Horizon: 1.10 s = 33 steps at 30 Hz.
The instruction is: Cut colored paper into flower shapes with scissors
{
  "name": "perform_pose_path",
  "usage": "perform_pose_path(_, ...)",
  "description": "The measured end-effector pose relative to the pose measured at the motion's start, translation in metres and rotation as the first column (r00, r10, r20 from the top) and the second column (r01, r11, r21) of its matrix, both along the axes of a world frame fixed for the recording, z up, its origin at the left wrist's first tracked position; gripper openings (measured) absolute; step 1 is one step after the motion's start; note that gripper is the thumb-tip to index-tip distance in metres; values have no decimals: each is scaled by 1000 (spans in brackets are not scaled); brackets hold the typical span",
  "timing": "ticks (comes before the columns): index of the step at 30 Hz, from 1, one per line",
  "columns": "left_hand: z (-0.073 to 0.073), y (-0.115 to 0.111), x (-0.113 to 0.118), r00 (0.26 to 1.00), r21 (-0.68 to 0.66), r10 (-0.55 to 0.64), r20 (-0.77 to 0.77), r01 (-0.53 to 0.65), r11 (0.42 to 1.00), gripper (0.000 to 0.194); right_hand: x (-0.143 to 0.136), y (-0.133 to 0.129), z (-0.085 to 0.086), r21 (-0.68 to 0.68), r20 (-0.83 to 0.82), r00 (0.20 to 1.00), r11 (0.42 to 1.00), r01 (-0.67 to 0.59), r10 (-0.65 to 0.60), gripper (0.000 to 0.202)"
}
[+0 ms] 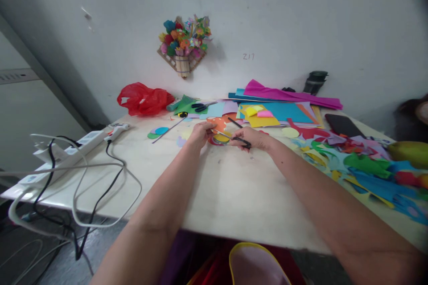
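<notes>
Both my arms reach out over a white table (227,191). My left hand (200,133) pinches an orange paper piece (218,124) that lies over red and yellow paper circles (221,138). My right hand (254,138) grips black-handled scissors (234,136), blades parted and pointing left toward the orange piece. The two hands are close together near the table's middle, far side.
Stacked coloured paper sheets (267,113) lie behind the hands, cut scraps (364,162) to the right. A red plastic bag (143,98), a second pair of scissors (202,106), a phone (343,125), a power strip (67,151) with cables and a wall-hung paper flower basket (183,44) are around.
</notes>
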<state>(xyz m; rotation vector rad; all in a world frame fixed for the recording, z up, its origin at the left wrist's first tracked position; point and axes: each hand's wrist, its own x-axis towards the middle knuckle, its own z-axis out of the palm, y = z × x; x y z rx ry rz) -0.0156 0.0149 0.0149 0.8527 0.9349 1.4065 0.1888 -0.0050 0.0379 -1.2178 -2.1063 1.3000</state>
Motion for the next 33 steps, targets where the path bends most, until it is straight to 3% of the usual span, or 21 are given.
perform_pose_path(10, 0, 1, -1, 1000, 16, 4, 7, -4, 1000, 7, 0, 3, -5, -17, -26, 1000, 1000, 13, -13, 34)
perform_pose_path(18, -3, 4, -1, 1000, 31, 21, 3, -21, 999, 15, -6, -8, 6, -19, 29, 998, 998, 61, -60, 34)
perform_pose_path(25, -7, 8, -5, 999, 84, 47, -7, -46, 995, 19, -4, -13, 14, -55, 47, 999, 998, 2, 1, 39)
perform_pose_path(33, -7, 6, -7, 999, 125, 25, 24, -28, 992, 22, 7, -3, 10, -36, 95, 995, 999, -27, 30, 42)
